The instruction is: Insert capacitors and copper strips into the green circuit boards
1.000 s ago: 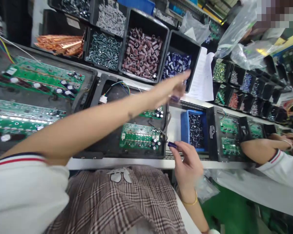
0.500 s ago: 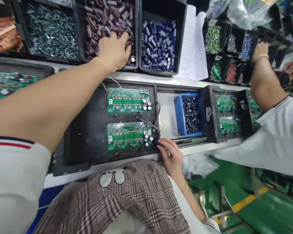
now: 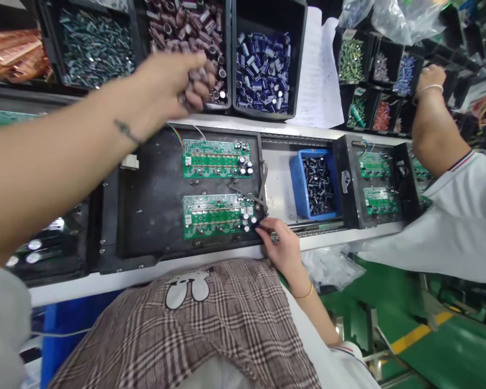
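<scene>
My left hand, blurred by motion, is closed around several brownish capacitors, just in front of the black bin of brown-purple capacitors. My right hand pinches a small dark blue-purple capacitor, mostly hidden by the fingertips, at the right end of the nearer green circuit board. Silver-topped capacitors stand upright on that end of the board. Behind it lies a second green circuit board. Both rest in a black tray.
A blue box of dark capacitors stands right of the tray. Bins of teal parts and blue capacitors line the back, beside paper sheets. At right, a co-worker's arm reaches towards small bins.
My left hand has come out of the brown capacitor bin, turned over, and now holds several capacitors. My right hand stays at the nearer board's right end.
</scene>
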Tool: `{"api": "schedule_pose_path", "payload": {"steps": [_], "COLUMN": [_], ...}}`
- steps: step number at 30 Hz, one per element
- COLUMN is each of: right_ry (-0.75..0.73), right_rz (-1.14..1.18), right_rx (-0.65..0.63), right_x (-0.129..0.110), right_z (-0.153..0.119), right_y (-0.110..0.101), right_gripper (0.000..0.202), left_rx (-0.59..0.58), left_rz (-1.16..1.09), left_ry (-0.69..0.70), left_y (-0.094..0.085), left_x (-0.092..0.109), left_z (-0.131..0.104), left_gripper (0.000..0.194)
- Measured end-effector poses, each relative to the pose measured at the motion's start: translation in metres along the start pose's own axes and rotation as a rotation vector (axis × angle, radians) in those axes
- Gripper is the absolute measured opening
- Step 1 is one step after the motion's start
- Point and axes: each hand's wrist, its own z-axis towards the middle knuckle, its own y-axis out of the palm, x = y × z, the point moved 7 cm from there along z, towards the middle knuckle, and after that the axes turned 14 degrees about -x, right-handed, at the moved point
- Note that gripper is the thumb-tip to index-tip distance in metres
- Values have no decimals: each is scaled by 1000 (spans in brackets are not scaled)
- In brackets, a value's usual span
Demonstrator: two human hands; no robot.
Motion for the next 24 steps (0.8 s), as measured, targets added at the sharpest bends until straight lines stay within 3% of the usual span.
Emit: {"api": "schedule_pose_path", "payload": {"steps": [2,6,9,13,16,20,24], "right_ry": [-45,-177,-214,-275,-235,-136,-171], "right_rz": [-64,-309,-395,-399,-378,-133,141], "right_rx": [42,86,118,-50,-167,-207,-328], "right_x": [-4,-19,-22,-18,-23,-57,-100], "right_z": [-2,-7,-11,-13,-6,19,54], "right_y": [3,14,17,20,11,-10,-5], "right_gripper": [9,14,17,25,27,26,36], "left_rx": [74,79,46,-43,-38,5,-6], "left_rz": [-98,-384,-452,-472,-444,-264,-135], "left_ry": [50,-150,-160,-47,1,19,29], "left_y": [17,63,86,97,96,95,99], "left_x": [-38,-131,-165,-172,-173,-169,-163], "left_z": [-37,-101,-121,-123,-124,-126,-127], "left_gripper": [21,12,21,27,28,43,63]}}
